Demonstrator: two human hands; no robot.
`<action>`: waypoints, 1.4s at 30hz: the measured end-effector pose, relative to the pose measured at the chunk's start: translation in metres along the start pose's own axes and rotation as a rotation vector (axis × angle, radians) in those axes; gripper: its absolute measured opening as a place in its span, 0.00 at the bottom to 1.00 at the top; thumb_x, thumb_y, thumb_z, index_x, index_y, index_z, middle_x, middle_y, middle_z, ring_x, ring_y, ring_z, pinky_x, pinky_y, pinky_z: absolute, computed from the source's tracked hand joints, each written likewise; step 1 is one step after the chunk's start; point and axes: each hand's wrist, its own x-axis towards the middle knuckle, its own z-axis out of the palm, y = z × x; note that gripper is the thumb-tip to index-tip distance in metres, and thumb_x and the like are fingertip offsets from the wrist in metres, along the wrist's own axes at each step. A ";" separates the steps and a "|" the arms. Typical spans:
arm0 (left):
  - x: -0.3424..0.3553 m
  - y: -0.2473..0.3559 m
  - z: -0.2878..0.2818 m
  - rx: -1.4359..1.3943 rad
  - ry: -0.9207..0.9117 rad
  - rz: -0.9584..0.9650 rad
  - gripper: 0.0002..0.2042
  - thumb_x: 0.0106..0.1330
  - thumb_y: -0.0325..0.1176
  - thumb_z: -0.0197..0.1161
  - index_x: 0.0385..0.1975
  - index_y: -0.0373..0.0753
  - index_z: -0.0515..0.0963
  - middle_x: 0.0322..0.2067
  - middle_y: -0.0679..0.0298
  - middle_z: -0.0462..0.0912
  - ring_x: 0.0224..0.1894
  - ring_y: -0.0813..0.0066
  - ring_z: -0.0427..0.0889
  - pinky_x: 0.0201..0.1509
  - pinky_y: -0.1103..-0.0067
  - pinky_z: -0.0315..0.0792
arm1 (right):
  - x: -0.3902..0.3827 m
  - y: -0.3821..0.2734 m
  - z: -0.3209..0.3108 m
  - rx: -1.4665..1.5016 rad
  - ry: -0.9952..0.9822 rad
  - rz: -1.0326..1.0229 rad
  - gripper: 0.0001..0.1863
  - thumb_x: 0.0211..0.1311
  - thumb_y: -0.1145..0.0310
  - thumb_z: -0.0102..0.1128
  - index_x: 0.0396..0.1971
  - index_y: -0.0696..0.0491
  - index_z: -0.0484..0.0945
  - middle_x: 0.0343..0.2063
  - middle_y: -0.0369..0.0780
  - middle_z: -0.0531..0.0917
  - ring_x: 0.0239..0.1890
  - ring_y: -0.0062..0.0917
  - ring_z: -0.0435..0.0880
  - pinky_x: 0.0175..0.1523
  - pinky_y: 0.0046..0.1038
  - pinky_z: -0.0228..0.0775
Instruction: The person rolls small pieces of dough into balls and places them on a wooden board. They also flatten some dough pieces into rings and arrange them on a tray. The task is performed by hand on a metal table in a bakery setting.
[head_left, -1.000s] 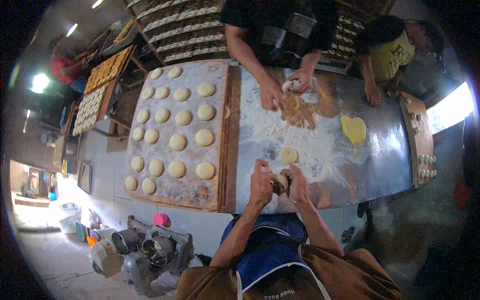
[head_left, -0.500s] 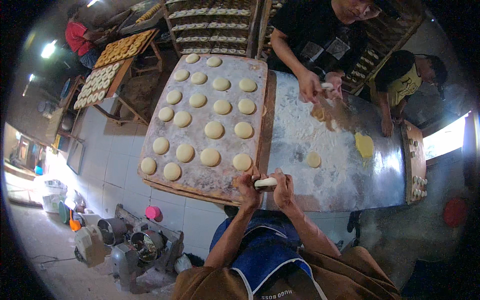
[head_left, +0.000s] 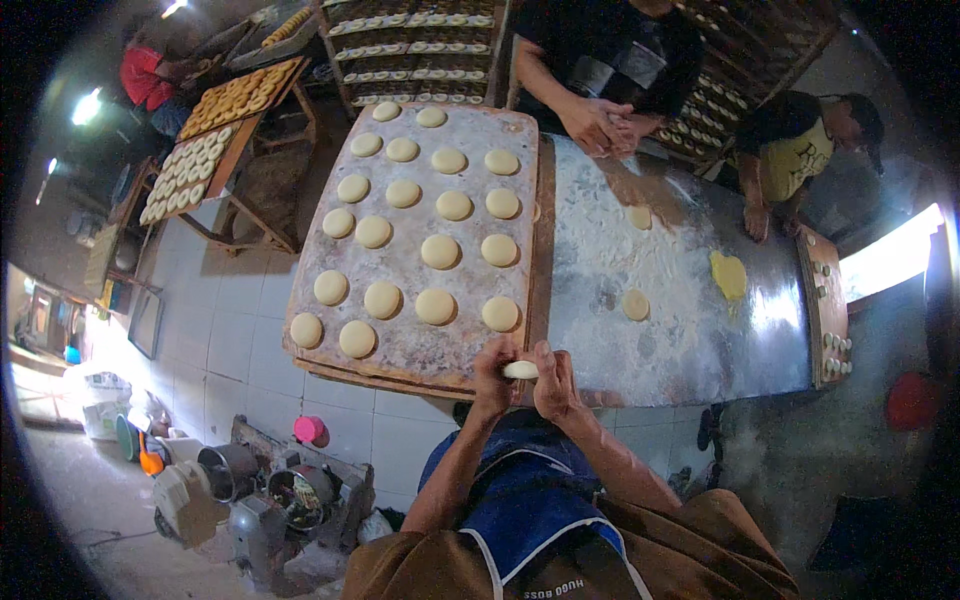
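A pale, flattened dough round [head_left: 520, 370] is held between my two hands at the near right corner of a floured wooden board [head_left: 420, 362]. My left hand [head_left: 493, 378] has its fingers curled on the dough's left edge. With the thumb pointing up, my right hand [head_left: 557, 388] presses against its right side. Several dough rounds lie spaced in loose rows on the board; the closest is a dough round [head_left: 500, 314] just beyond my left hand.
Right of the board is a floured metal table [head_left: 690, 350] with two dough rounds [head_left: 635, 303] and a yellow dough lump [head_left: 729, 275]. Across it, a co-worker's hands [head_left: 605, 128] are together. Another person leans at the far right. Racks [head_left: 415, 48] stand behind; a mixer [head_left: 260, 530] is lower left.
My hands have drawn closer together around the dough, and less of it shows. The co-worker's hands moved left and away, uncovering a dough round on the table. The view has shifted slightly.
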 end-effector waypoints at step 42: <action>0.057 0.119 -0.053 1.717 0.053 0.474 0.14 0.51 0.31 0.71 0.36 0.35 0.78 0.36 0.49 0.80 0.40 0.48 0.79 0.45 0.60 0.73 | 0.122 0.040 -0.015 0.226 -0.505 0.034 0.19 0.51 0.56 0.68 0.35 0.56 0.78 0.34 0.50 0.83 0.39 0.45 0.83 0.44 0.43 0.74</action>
